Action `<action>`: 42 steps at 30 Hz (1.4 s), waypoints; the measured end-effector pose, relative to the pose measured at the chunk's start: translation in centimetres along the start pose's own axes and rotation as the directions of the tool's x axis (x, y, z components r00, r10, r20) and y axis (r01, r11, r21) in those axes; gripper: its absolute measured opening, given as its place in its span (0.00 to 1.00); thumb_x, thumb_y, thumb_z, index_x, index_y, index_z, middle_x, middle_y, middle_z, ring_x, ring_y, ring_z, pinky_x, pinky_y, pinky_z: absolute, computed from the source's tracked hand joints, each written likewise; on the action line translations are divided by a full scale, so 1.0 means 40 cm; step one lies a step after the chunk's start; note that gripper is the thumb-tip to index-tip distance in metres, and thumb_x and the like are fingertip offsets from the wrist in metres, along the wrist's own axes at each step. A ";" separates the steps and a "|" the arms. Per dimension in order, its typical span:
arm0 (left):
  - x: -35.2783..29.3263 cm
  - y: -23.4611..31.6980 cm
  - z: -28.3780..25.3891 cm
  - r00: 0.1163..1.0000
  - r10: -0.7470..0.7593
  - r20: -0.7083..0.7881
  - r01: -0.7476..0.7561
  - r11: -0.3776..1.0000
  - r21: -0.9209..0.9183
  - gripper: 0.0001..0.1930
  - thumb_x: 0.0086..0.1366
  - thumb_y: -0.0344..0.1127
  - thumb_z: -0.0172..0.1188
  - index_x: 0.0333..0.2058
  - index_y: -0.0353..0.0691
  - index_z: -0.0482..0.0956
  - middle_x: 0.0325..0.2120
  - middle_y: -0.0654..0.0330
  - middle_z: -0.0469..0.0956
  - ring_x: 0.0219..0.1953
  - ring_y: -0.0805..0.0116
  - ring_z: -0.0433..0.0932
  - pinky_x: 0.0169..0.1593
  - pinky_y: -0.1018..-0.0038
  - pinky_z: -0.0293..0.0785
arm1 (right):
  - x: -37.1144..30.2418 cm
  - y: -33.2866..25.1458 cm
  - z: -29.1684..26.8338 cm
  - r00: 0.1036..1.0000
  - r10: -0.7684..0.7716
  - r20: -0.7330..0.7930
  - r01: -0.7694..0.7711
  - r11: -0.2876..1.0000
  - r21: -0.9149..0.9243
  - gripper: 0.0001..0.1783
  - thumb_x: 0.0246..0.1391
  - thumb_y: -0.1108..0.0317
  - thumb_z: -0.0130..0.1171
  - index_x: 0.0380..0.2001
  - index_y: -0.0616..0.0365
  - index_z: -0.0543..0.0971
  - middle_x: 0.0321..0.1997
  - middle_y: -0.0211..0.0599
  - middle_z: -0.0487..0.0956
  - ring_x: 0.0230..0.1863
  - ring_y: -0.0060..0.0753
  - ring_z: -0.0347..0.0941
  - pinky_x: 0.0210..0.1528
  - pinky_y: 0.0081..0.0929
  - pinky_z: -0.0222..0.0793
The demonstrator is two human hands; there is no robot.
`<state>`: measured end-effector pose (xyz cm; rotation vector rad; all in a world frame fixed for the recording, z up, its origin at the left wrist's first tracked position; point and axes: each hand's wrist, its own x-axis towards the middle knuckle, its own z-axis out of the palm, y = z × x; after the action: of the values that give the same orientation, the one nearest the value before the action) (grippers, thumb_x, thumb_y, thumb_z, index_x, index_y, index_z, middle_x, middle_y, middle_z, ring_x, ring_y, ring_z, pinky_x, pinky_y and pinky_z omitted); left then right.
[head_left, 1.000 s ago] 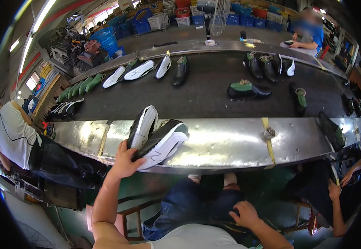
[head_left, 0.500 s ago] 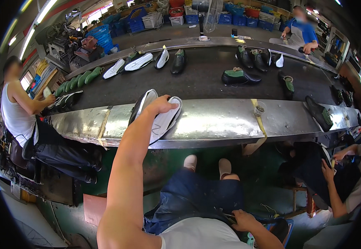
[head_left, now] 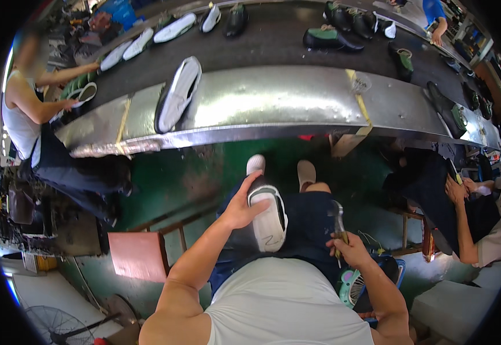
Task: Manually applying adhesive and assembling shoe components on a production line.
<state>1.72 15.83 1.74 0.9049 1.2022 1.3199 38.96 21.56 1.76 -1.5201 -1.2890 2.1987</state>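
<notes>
Left hand: we see our left hand (head_left: 243, 208) clasped over a black shoe with a white sole (head_left: 268, 217), fingers curled along its left side and thumb pressed on the sole — a firm hold.
Shoe in hand: it rests sole-up on our lap, on the dark trousers (head_left: 302, 230), toe pointing away from us toward our feet.
Right hand: our right hand (head_left: 349, 251) is closed around the handle of a small hammer (head_left: 338, 221), whose metal head stands upright just right of the shoe, not touching it.
Metal ledge: a shiny steel ledge (head_left: 273, 100) runs across in front of our knees; one more shoe of the same kind (head_left: 178, 94) lies on it sole-up, well apart from our hands.
Conveyor: behind the ledge a dark belt (head_left: 273, 40) carries black shoes and white soles in loose rows.
Person on our left: a person in a white sleeveless top (head_left: 23, 118) reaches toward the belt's near end.
Person on our right: another seated person's forearm (head_left: 469, 230) lies over dark trousers — we cannot tell what that hand holds.
Floor: green floor (head_left: 204, 167) below the ledge, our two pale shoes (head_left: 279, 169) side by side on it.
</notes>
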 end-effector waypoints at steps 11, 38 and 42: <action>-0.005 0.020 -0.048 0.998 -0.030 0.058 0.018 0.981 0.193 0.30 0.74 0.42 0.54 0.69 0.47 0.54 0.57 0.54 0.68 0.60 0.66 0.66 0.65 0.69 0.60 | 0.115 -0.203 0.277 0.833 -0.183 0.522 0.235 0.971 -0.034 0.18 0.67 0.67 0.52 0.56 0.65 0.73 0.42 0.35 0.79 0.48 0.26 0.77 0.49 0.28 0.75; 0.016 -0.030 -0.086 0.970 -0.104 -0.221 0.111 0.994 0.021 0.28 0.67 0.33 0.63 0.64 0.42 0.67 0.53 0.59 0.74 0.55 0.70 0.72 0.61 0.74 0.66 | 0.155 -0.321 0.237 0.781 -0.302 0.547 0.624 0.343 -0.702 0.22 0.59 0.70 0.58 0.54 0.68 0.71 0.41 0.52 0.79 0.40 0.54 0.79 0.45 0.40 0.75; -0.056 0.072 -0.008 0.993 0.086 -0.081 -0.063 0.965 0.253 0.34 0.65 0.30 0.63 0.68 0.38 0.59 0.58 0.52 0.71 0.60 0.63 0.72 0.64 0.70 0.65 | 0.140 -0.275 0.233 0.757 -0.503 0.417 0.653 0.606 -0.453 0.20 0.62 0.69 0.57 0.56 0.63 0.72 0.42 0.41 0.80 0.42 0.35 0.78 0.50 0.31 0.72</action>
<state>1.09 13.83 4.75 1.0886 1.4417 1.2995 25.20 26.36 6.92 -0.7232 -2.3023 1.6462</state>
